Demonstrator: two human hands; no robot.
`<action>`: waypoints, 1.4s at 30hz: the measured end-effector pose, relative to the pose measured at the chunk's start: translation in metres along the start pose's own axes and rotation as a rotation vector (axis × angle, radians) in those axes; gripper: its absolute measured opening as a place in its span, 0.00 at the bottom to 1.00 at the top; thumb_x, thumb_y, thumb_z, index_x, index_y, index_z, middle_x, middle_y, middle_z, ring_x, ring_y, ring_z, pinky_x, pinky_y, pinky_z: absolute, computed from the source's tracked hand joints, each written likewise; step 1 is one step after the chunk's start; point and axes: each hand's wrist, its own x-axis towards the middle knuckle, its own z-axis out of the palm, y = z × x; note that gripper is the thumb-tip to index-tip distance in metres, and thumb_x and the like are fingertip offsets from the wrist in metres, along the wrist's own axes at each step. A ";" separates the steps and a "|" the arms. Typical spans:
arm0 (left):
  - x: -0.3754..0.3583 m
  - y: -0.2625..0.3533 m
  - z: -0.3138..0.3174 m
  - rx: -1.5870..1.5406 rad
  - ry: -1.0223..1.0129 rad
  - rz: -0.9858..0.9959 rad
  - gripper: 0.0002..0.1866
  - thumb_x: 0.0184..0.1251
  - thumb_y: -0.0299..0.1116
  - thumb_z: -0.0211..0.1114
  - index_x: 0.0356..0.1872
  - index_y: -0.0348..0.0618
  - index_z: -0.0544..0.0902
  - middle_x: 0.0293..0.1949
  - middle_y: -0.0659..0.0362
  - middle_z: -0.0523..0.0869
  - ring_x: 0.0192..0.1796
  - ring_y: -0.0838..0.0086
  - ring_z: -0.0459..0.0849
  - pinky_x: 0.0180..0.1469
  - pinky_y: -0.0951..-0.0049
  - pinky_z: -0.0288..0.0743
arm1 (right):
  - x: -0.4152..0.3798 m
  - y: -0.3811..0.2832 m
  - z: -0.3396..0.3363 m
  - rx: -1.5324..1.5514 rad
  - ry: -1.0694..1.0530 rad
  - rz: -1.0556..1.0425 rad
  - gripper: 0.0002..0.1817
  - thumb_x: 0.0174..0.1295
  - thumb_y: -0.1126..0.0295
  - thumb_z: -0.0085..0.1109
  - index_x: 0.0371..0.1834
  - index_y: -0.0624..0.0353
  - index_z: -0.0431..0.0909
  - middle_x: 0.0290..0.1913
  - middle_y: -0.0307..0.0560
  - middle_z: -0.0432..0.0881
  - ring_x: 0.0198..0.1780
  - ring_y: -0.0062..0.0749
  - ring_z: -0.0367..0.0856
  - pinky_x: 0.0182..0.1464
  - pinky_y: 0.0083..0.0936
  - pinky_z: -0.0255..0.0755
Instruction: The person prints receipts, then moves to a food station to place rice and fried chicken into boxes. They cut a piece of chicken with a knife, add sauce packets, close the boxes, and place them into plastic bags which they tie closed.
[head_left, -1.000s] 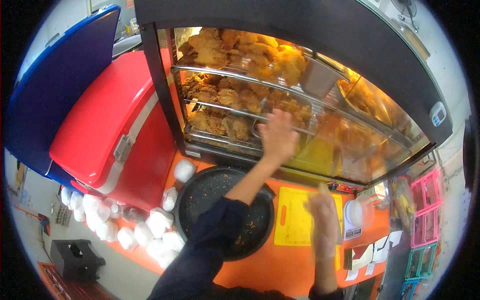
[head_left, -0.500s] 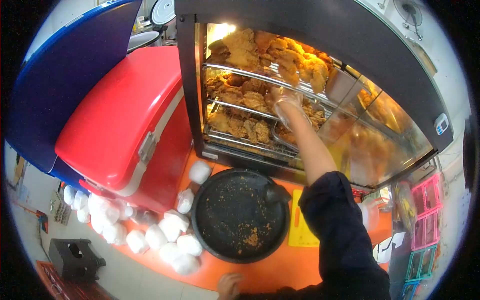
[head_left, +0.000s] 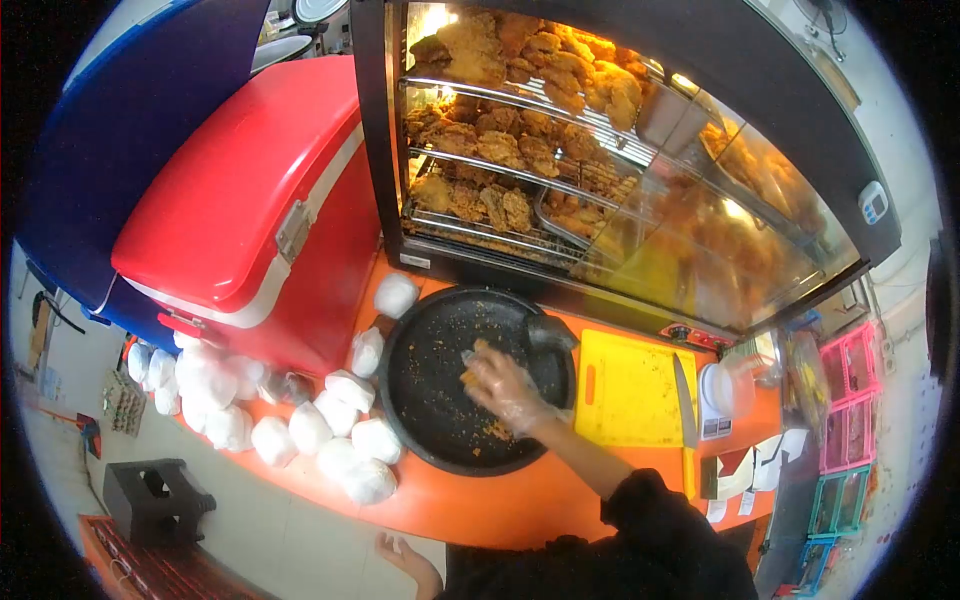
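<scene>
My right hand (head_left: 500, 392), in a clear plastic glove, is inside a wide black stone mortar (head_left: 420, 440). Its fingers are closed around a golden-brown piece of fried chicken (head_left: 469, 378), mostly covered by the hand. Crumbs lie on the mortar's bottom, and a dark stone pestle (head_left: 550, 334) rests at its right rim. Below the counter's front edge, my bare left hand (head_left: 403, 560) is open, fingers apart, holding nothing.
A lit display cabinet (head_left: 480, 262) with fried chicken on its racks stands behind. Left are a red cooler box (head_left: 240, 190) and several white wrapped bundles (head_left: 310, 428). Right of the mortar are a yellow cutting board (head_left: 635, 400), a knife (head_left: 685, 400) and a small scale (head_left: 715, 405).
My right hand has come out of the cabinet, down and left into the mortar, with a fried chicken piece. My left hand has shifted left and stays low. The camera view has shifted slightly.
</scene>
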 end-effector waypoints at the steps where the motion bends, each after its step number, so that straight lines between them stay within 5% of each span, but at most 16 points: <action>1: 0.011 -0.014 0.002 -0.029 -0.048 -0.072 0.23 0.62 0.27 0.48 0.59 0.35 0.60 0.55 0.48 0.66 0.57 0.60 0.65 0.61 0.63 0.57 | 0.000 -0.022 -0.020 -0.014 -0.045 0.109 0.35 0.50 0.65 0.61 0.64 0.51 0.59 0.64 0.59 0.57 0.59 0.53 0.65 0.59 0.39 0.63; 6: 0.029 -0.057 -0.029 0.134 -0.156 -0.071 0.21 0.63 0.27 0.48 0.58 0.34 0.60 0.54 0.48 0.66 0.57 0.60 0.64 0.60 0.64 0.58 | 0.001 0.049 -0.063 -0.551 -0.064 0.343 0.41 0.43 0.69 0.64 0.65 0.42 0.57 0.63 0.58 0.58 0.60 0.51 0.64 0.55 0.38 0.66; 9: 0.034 -0.119 -0.062 0.250 -0.347 -0.231 0.18 0.62 0.26 0.49 0.53 0.33 0.65 0.51 0.49 0.69 0.52 0.60 0.69 0.56 0.65 0.62 | 0.015 0.089 -0.050 -0.489 -0.277 0.335 0.42 0.42 0.70 0.66 0.64 0.37 0.58 0.58 0.54 0.63 0.58 0.47 0.66 0.51 0.39 0.69; 11: 0.028 -0.132 -0.079 0.262 -0.523 -0.434 0.15 0.60 0.27 0.51 0.48 0.32 0.69 0.46 0.49 0.73 0.45 0.61 0.73 0.50 0.67 0.67 | 0.014 0.045 -0.075 -0.587 -0.409 0.157 0.42 0.41 0.69 0.67 0.64 0.36 0.59 0.57 0.53 0.63 0.57 0.48 0.67 0.49 0.39 0.70; 12: 0.022 -0.184 -0.090 0.168 -0.490 -0.539 0.15 0.60 0.28 0.52 0.47 0.32 0.69 0.46 0.50 0.74 0.44 0.62 0.74 0.48 0.67 0.69 | 0.018 0.028 -0.088 -0.700 -0.528 -0.024 0.42 0.40 0.69 0.67 0.63 0.35 0.60 0.55 0.52 0.63 0.56 0.48 0.68 0.47 0.39 0.71; 14: 0.010 -0.254 -0.107 -0.021 -0.388 -0.742 0.14 0.60 0.29 0.53 0.45 0.31 0.69 0.44 0.50 0.75 0.42 0.62 0.76 0.44 0.67 0.72 | 0.022 0.021 -0.087 -0.538 -0.524 0.074 0.40 0.40 0.63 0.67 0.62 0.39 0.62 0.50 0.53 0.68 0.52 0.47 0.71 0.47 0.38 0.71; 17: -0.012 -0.262 -0.105 -0.131 -0.335 -0.757 0.14 0.60 0.29 0.53 0.46 0.31 0.69 0.44 0.50 0.75 0.43 0.62 0.76 0.44 0.66 0.72 | 0.021 0.027 -0.079 -0.238 -0.432 0.329 0.42 0.39 0.41 0.63 0.57 0.54 0.68 0.35 0.56 0.81 0.43 0.45 0.79 0.46 0.34 0.71; 20: -0.021 -0.259 -0.085 -0.173 -0.316 -0.772 0.14 0.61 0.29 0.53 0.46 0.31 0.69 0.44 0.50 0.75 0.43 0.62 0.76 0.44 0.66 0.72 | 0.033 0.025 -0.088 -0.042 -0.266 0.531 0.47 0.37 0.39 0.64 0.60 0.56 0.65 0.36 0.59 0.80 0.40 0.50 0.79 0.45 0.36 0.70; 24: -0.028 -0.258 -0.081 -0.179 -0.285 -0.807 0.15 0.61 0.29 0.53 0.46 0.32 0.69 0.44 0.50 0.75 0.43 0.62 0.76 0.44 0.66 0.72 | 0.062 -0.079 -0.140 -0.029 -0.145 0.350 0.42 0.46 0.41 0.59 0.62 0.54 0.63 0.40 0.62 0.79 0.45 0.51 0.77 0.49 0.35 0.69; 27: -0.031 -0.258 -0.083 -0.180 -0.272 -0.818 0.15 0.61 0.29 0.53 0.46 0.32 0.69 0.44 0.50 0.75 0.43 0.62 0.76 0.44 0.65 0.72 | 0.068 -0.111 -0.104 -0.062 -0.412 0.519 0.36 0.52 0.43 0.54 0.60 0.53 0.64 0.39 0.63 0.78 0.44 0.52 0.77 0.49 0.36 0.69; 28: -0.031 -0.257 -0.083 -0.182 -0.265 -0.824 0.15 0.61 0.29 0.53 0.46 0.32 0.69 0.44 0.50 0.75 0.43 0.62 0.76 0.43 0.65 0.72 | 0.048 -0.067 -0.033 -0.182 -0.307 0.248 0.35 0.53 0.42 0.52 0.58 0.54 0.65 0.36 0.65 0.78 0.41 0.55 0.78 0.47 0.39 0.70; 29: -0.033 -0.257 -0.085 -0.181 -0.264 -0.828 0.15 0.61 0.30 0.53 0.46 0.32 0.69 0.44 0.50 0.75 0.43 0.62 0.76 0.43 0.65 0.72 | 0.048 -0.066 -0.025 -0.174 -0.390 0.242 0.35 0.53 0.42 0.52 0.58 0.54 0.66 0.36 0.64 0.78 0.42 0.55 0.77 0.47 0.39 0.70; 32: -0.034 -0.260 -0.087 -0.188 -0.255 -0.829 0.15 0.61 0.30 0.53 0.46 0.32 0.69 0.45 0.50 0.75 0.43 0.62 0.76 0.43 0.65 0.72 | 0.082 -0.075 -0.057 -0.130 -0.575 0.278 0.35 0.53 0.43 0.51 0.58 0.56 0.65 0.37 0.62 0.79 0.43 0.55 0.77 0.47 0.40 0.70; 36: -0.038 -0.262 -0.085 -0.210 -0.226 -0.852 0.15 0.61 0.30 0.53 0.46 0.32 0.69 0.45 0.50 0.75 0.43 0.62 0.76 0.43 0.65 0.72 | 0.068 -0.107 -0.069 -0.159 -0.357 0.419 0.35 0.51 0.44 0.53 0.57 0.57 0.66 0.37 0.63 0.79 0.42 0.52 0.79 0.46 0.39 0.71; 37: -0.040 -0.263 -0.088 -0.205 -0.224 -0.853 0.15 0.61 0.30 0.53 0.46 0.33 0.69 0.45 0.50 0.75 0.43 0.62 0.76 0.43 0.65 0.72 | 0.051 -0.077 -0.025 -0.254 -0.432 0.365 0.35 0.54 0.43 0.51 0.58 0.57 0.66 0.39 0.63 0.79 0.43 0.55 0.77 0.47 0.41 0.69; 42: -0.045 -0.265 -0.090 -0.216 -0.218 -0.850 0.15 0.61 0.30 0.53 0.46 0.33 0.69 0.45 0.50 0.75 0.43 0.62 0.76 0.43 0.64 0.72 | 0.078 -0.094 -0.068 -0.170 -0.584 0.315 0.36 0.51 0.41 0.52 0.57 0.56 0.66 0.41 0.63 0.78 0.44 0.54 0.77 0.48 0.41 0.69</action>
